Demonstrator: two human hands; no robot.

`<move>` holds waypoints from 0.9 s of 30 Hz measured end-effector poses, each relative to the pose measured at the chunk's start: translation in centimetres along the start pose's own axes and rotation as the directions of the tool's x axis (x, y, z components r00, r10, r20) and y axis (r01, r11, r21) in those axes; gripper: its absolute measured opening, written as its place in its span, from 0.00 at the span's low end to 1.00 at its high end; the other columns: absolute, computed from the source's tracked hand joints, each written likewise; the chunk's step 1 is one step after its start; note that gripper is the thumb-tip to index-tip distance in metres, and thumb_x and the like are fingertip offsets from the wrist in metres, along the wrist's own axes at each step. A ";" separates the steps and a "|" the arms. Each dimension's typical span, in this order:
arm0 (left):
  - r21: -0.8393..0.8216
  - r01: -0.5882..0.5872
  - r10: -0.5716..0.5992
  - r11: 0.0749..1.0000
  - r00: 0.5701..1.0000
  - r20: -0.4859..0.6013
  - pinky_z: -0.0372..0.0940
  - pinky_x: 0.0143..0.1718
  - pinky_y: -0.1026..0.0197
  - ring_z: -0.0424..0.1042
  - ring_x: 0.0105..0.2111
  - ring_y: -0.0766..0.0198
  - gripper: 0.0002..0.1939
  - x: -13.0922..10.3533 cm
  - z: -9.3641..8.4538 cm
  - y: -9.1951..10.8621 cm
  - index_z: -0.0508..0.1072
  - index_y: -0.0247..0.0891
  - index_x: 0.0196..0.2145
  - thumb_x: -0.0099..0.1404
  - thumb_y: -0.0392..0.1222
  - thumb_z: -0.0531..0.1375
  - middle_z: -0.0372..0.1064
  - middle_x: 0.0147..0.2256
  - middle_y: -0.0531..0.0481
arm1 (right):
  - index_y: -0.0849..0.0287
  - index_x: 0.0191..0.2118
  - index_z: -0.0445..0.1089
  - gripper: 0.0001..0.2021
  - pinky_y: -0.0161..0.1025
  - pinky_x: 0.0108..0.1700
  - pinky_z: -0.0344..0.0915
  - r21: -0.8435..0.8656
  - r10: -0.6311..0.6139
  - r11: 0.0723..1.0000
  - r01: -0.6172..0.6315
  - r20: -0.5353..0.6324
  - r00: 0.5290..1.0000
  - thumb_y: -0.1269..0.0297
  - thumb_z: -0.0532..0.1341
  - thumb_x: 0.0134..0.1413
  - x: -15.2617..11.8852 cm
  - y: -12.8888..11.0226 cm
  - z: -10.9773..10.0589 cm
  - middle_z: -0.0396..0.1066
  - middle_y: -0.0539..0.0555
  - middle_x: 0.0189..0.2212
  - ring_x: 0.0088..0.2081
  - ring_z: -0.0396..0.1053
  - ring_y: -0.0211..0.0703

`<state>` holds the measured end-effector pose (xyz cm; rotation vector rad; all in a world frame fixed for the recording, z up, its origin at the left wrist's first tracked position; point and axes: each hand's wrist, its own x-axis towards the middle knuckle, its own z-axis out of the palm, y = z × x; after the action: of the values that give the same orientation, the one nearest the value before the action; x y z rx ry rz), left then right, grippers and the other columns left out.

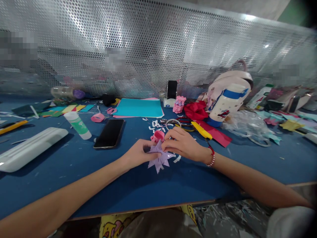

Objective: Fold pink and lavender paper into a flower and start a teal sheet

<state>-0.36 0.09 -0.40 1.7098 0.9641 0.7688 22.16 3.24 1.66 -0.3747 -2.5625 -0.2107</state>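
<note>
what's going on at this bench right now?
A person's left hand holds a purple paper star over the blue table, while the fingertips of the right hand are at its upper right side. A pink paper curl sits just behind the star, with white scraps beyond. The flat phone and a green-and-white tube lie off to the left.

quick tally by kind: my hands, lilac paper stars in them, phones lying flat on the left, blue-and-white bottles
Hands: 2 (left hand, right hand)
Lilac paper star: 1
Flat phone: 1
Blue-and-white bottle: 1
Total: 5
</note>
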 end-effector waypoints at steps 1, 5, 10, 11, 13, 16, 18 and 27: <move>0.008 -0.005 0.005 1.000 1.000 0.008 0.59 0.31 0.63 0.65 0.28 0.63 0.13 0.0 0.0 0.0 0.80 0.34 0.32 0.56 0.48 0.66 0.70 0.26 0.52 | 0.54 0.39 0.72 0.11 0.39 0.44 0.59 -0.001 -0.004 1.000 0.004 0.006 1.000 0.60 0.54 0.70 0.0 0.0 0.0 0.68 0.52 0.38 0.40 0.61 0.43; 0.050 -0.040 0.037 0.998 0.998 0.043 0.57 0.30 0.63 0.64 0.28 0.63 0.13 0.0 -0.2 -0.1 0.80 0.33 0.34 0.57 0.48 0.66 0.70 0.26 0.52 | 0.55 0.39 0.71 0.10 0.40 0.44 0.59 -0.009 -0.024 1.000 0.024 0.023 0.999 0.59 0.55 0.70 0.0 -0.1 0.0 0.68 0.53 0.39 0.41 0.61 0.44; 0.051 -0.060 0.058 0.997 0.997 0.041 0.56 0.30 0.64 0.62 0.29 0.64 0.13 0.0 -0.3 0.0 0.80 0.33 0.35 0.57 0.46 0.66 0.67 0.26 0.54 | 0.55 0.40 0.70 0.10 0.40 0.45 0.59 0.020 -0.003 1.000 0.002 0.072 0.997 0.59 0.54 0.70 0.0 -0.2 0.0 0.68 0.54 0.40 0.41 0.61 0.44; 0.057 -0.054 0.053 0.997 0.998 0.025 0.54 0.29 0.64 0.60 0.28 0.65 0.12 0.0 -0.3 0.0 0.80 0.33 0.33 0.57 0.46 0.66 0.64 0.24 0.55 | 0.55 0.41 0.70 0.10 0.40 0.45 0.60 0.021 0.005 1.000 -0.006 0.071 0.997 0.59 0.54 0.70 0.0 -0.3 0.0 0.67 0.54 0.40 0.41 0.61 0.44; 0.056 -0.026 0.027 0.998 1.000 -0.007 0.51 0.27 0.64 0.57 0.25 0.67 0.13 0.0 -0.3 0.0 0.78 0.32 0.28 0.56 0.47 0.66 0.58 0.22 0.56 | 0.56 0.41 0.70 0.10 0.40 0.45 0.60 0.009 0.020 1.000 -0.020 0.044 0.999 0.61 0.53 0.71 0.0 -0.4 0.0 0.67 0.54 0.39 0.41 0.61 0.44; 0.021 0.043 -0.042 0.999 0.999 -0.034 0.51 0.26 0.64 0.57 0.25 0.67 0.15 0.0 -0.3 0.0 0.77 0.31 0.28 0.57 0.49 0.66 0.59 0.22 0.56 | 0.57 0.42 0.70 0.10 0.40 0.44 0.60 -0.010 0.028 1.000 -0.028 -0.036 0.999 0.62 0.52 0.71 -0.2 -0.5 0.2 0.67 0.54 0.38 0.39 0.60 0.44; 0.008 0.058 -0.058 0.998 0.998 -0.025 0.52 0.27 0.64 0.58 0.25 0.67 0.15 -0.1 -0.3 0.0 0.77 0.31 0.29 0.57 0.50 0.66 0.60 0.23 0.55 | 0.57 0.43 0.71 0.10 0.40 0.44 0.60 0.001 0.034 0.999 -0.034 -0.080 0.996 0.62 0.54 0.70 -0.3 -0.4 0.3 0.66 0.54 0.37 0.39 0.60 0.44; 0.065 -0.028 0.029 0.997 1.000 -0.010 0.47 0.26 0.64 0.51 0.25 0.68 0.15 0.1 -0.2 -0.2 0.75 0.32 0.26 0.58 0.48 0.65 0.51 0.22 0.58 | 0.55 0.39 0.73 0.09 0.39 0.40 0.60 -0.057 0.007 0.998 -0.015 -0.138 0.990 0.60 0.57 0.68 -0.3 -0.2 0.2 0.68 0.52 0.35 0.37 0.61 0.42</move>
<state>-0.55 0.31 -0.56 1.7804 0.9841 0.7739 22.27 3.05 1.31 -0.3824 -2.4217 -0.2975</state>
